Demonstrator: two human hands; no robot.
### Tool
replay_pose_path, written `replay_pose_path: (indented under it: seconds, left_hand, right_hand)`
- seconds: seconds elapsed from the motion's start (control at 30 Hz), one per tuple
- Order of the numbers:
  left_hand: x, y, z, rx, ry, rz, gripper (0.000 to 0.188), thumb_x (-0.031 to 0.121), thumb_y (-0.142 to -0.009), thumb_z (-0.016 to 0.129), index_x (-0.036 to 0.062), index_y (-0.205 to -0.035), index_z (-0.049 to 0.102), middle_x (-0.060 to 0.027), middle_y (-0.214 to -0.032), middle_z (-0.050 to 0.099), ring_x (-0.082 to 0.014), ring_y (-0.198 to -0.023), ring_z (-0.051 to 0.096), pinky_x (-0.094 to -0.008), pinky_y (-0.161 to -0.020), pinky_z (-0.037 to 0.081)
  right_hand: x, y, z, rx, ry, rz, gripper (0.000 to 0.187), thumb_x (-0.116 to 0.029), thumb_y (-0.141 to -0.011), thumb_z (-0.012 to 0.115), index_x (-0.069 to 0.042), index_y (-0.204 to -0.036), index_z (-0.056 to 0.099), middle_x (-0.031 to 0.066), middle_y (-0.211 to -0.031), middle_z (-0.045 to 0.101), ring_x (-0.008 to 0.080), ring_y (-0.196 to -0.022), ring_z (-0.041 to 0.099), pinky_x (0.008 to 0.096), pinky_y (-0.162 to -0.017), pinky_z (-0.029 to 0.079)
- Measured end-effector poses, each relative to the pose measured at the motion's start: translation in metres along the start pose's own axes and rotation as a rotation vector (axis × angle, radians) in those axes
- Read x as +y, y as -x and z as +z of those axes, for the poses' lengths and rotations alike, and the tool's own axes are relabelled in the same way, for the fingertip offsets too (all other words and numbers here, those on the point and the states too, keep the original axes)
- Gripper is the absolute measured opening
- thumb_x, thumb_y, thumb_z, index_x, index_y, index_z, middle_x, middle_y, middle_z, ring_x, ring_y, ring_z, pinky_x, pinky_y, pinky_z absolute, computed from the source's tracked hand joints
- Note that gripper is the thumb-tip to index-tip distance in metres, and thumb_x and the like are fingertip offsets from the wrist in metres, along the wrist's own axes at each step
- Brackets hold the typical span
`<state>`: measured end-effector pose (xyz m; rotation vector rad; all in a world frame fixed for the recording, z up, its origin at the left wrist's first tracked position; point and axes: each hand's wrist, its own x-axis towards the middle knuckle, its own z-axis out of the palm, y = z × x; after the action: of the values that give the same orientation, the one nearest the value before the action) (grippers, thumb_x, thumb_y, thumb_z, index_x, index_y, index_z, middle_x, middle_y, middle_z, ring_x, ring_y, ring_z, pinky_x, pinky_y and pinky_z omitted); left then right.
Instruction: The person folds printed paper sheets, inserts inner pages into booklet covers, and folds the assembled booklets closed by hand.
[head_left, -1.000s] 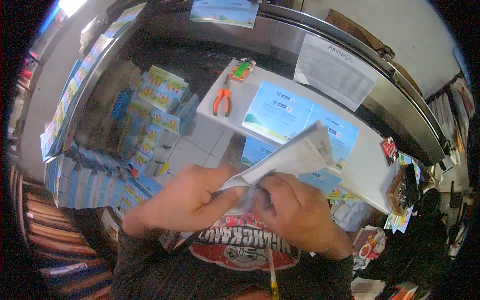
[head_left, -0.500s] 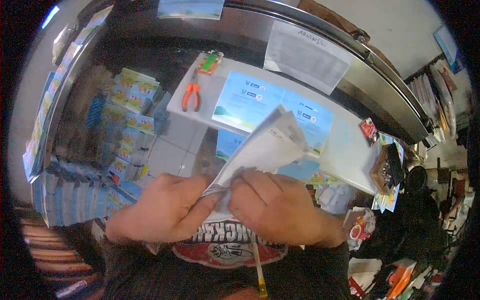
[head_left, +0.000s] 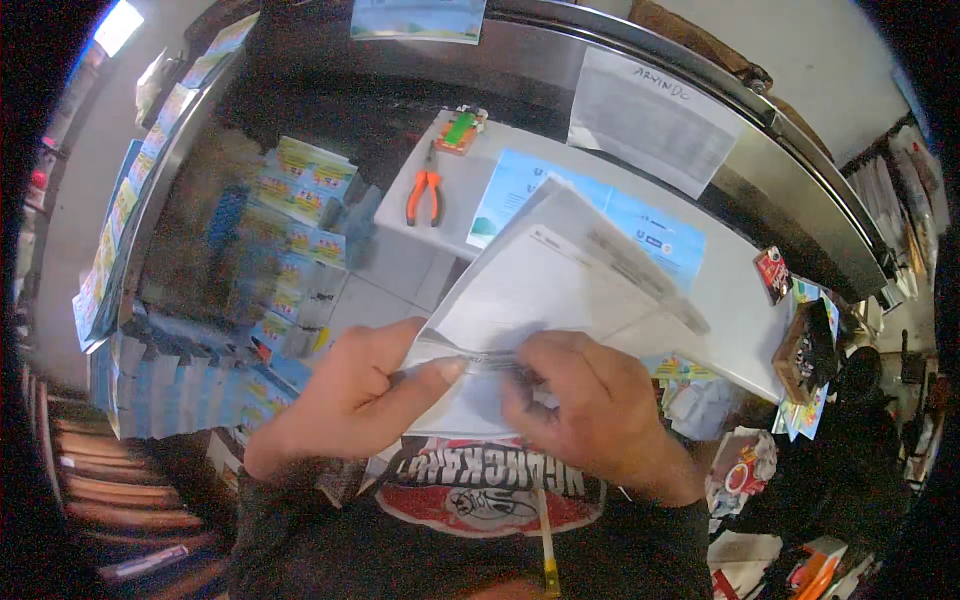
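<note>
A sheaf of white printed sheets [head_left: 540, 270] is held up close before me, tilted, with a crinkled dark crease across it near my hands. Its near part hangs down by my shirt. My left hand [head_left: 355, 395] grips the left edge, thumb pressed on top at the crease and the fingers tucked out of sight behind. At the crease's other end my right hand [head_left: 590, 400] is closed on the paper, its fingers curled and slightly blurred. Behind the sheets, blue printed leaflets [head_left: 655, 235] lie on a white tabletop [head_left: 735, 320], partly covered from view.
Orange-handled pliers [head_left: 425, 197] and a small green and orange item [head_left: 461, 132] lie at the table's far left. Stacks of colourful leaflets [head_left: 300, 190] stand to the left. A brown open box [head_left: 805, 350] sits at the right, below a red packet [head_left: 773, 275].
The sheaf has opened from a narrow folded shape into a broader, flatter spread. My right hand has moved right, away from my left, and the whole view has shifted slightly.
</note>
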<state>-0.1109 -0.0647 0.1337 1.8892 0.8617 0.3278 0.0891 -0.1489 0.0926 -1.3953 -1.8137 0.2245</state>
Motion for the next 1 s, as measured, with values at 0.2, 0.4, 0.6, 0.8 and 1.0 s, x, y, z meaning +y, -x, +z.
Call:
replay_pose_path:
  seconds: [0.2, 0.4, 0.6, 0.8, 1.0]
  left_hand:
    - [-0.003, -0.002, 0.0, -0.037, 0.074, 0.026, 0.022, 0.011, -0.093, 0.058, -0.0008, -0.111, 0.062, -0.011, -0.073, 0.065, -0.0063, -0.068, 0.057, -0.0277, -0.059, 0.047]
    - [0.001, -0.002, -0.001, -0.067, -0.022, 0.104, 0.025, 0.013, -0.093, 0.058, 0.0017, -0.115, 0.062, -0.0166, -0.073, 0.063, -0.0129, -0.063, 0.062, -0.0303, -0.057, 0.047]
    - [0.011, -0.004, -0.002, -0.174, -0.301, 0.161, 0.017, 0.013, -0.091, 0.057, 0.0, -0.103, 0.057, -0.0176, -0.067, 0.06, -0.0379, -0.061, 0.062, -0.0431, -0.053, 0.047]
    - [0.025, -0.007, 0.004, -0.204, -0.35, 0.196, 0.015, 0.01, -0.088, 0.057, -0.0013, -0.097, 0.053, -0.0227, -0.067, 0.058, -0.0434, -0.063, 0.059, -0.0514, -0.054, 0.045]
    - [0.028, -0.02, 0.005, -0.279, -0.427, 0.187, 0.02, 0.01, -0.085, 0.056, -0.0017, -0.101, 0.053, -0.0237, -0.071, 0.059, -0.0454, -0.067, 0.059, -0.0541, -0.06, 0.046]
  right_hand:
    - [-0.001, -0.006, -0.001, -0.028, 0.059, -0.084, 0.027, -0.01, -0.073, 0.074, -0.005, -0.095, 0.06, 0.0085, -0.088, 0.066, 0.0222, -0.073, 0.067, 0.0327, -0.063, 0.056]
    - [0.005, 0.003, -0.007, -0.136, 0.157, -0.204, 0.034, -0.017, -0.079, 0.061, 0.002, -0.107, 0.058, 0.0138, -0.102, 0.062, 0.0244, -0.084, 0.066, 0.0322, -0.066, 0.058]
    - [-0.007, -0.001, -0.018, -0.26, 0.416, -0.285, 0.035, -0.017, -0.075, 0.058, 0.003, -0.104, 0.058, 0.0181, -0.097, 0.062, 0.0209, -0.066, 0.063, 0.0301, -0.055, 0.054]
    - [-0.017, -0.01, -0.031, -0.351, 0.584, -0.375, 0.018, -0.019, -0.076, 0.058, -0.004, -0.085, 0.056, 0.012, -0.082, 0.057, 0.0168, -0.06, 0.058, 0.0279, -0.048, 0.048]
    - [-0.017, -0.013, -0.035, -0.362, 0.666, -0.438, 0.013, -0.019, -0.069, 0.061, -0.008, -0.07, 0.054, 0.0052, -0.072, 0.05, 0.0144, -0.054, 0.05, 0.0288, -0.044, 0.039]
